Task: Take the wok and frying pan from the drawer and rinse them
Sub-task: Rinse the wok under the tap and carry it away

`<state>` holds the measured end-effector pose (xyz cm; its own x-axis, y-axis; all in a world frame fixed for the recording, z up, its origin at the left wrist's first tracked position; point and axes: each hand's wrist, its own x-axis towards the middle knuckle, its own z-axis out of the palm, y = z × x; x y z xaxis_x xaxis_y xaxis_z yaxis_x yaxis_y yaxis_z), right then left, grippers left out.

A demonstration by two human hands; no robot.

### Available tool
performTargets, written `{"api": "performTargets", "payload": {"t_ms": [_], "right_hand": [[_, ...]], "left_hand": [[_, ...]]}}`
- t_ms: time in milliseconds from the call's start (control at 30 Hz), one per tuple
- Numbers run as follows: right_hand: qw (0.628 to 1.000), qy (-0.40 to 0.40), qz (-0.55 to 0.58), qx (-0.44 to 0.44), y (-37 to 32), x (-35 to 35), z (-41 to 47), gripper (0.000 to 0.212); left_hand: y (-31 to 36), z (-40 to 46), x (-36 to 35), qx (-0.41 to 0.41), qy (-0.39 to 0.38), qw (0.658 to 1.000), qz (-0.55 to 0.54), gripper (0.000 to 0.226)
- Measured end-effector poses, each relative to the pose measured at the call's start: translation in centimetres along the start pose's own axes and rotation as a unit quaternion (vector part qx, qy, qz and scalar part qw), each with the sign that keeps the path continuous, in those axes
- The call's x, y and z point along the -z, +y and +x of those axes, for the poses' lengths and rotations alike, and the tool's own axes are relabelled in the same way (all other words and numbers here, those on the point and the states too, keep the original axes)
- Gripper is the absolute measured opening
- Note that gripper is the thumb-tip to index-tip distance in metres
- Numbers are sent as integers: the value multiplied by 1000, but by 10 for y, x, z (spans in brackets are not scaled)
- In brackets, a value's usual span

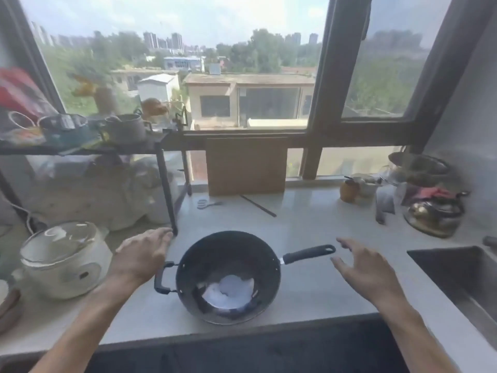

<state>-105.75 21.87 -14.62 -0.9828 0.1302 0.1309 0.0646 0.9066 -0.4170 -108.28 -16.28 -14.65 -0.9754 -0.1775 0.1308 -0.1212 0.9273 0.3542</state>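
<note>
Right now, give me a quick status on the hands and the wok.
Both hands open: left hand, right hand. Wok on counter, ungripped. Sink to its right, path clear.

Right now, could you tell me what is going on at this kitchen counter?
A person stands at the pale stone counter with a black wok with a long handle resting on it. Both hands are open and hold nothing: the left hand is beside the wok's loop handle, the right hand near the long handle. The steel sink lies to the right. No frying pan is visible.
</note>
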Motion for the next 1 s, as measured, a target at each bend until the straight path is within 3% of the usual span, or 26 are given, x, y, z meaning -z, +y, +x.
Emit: {"api": "performTargets", "payload": {"t_ms": [167, 333, 433, 533, 633, 700, 767, 867, 1000], "right_hand": [[995, -91, 35, 2, 36, -71, 66, 44], [977, -197, 36, 68, 52, -144, 136, 41], [959, -263, 12, 105, 66, -179, 163, 40], [937, -306, -43, 165, 75, -206, 184, 37], [912, -341, -95, 207, 71, -218, 201, 29], [906, -363, -89, 198, 69, -218, 210, 23], [902, -381, -85, 183, 67, -215, 216, 21], [900, -399, -69, 164, 68, -209, 215, 20], [911, -399, -19, 106, 96, -194, 200, 21]], "left_hand": [[-41, 49, -84, 43, -52, 997, -26, 33], [-91, 78, -151, 67, -127, 988, -58, 27], [-107, 80, -165, 67, -167, 977, -112, 22], [-117, 77, -167, 117, -144, 971, -151, 29], [-131, 71, -163, 184, -178, 933, -252, 32], [-142, 72, -162, 190, -207, 912, -298, 43], [-145, 78, -162, 187, -233, 904, -306, 35], [-139, 87, -166, 177, -235, 900, -320, 23], [-109, 107, -174, 168, -220, 907, -317, 30]]}}
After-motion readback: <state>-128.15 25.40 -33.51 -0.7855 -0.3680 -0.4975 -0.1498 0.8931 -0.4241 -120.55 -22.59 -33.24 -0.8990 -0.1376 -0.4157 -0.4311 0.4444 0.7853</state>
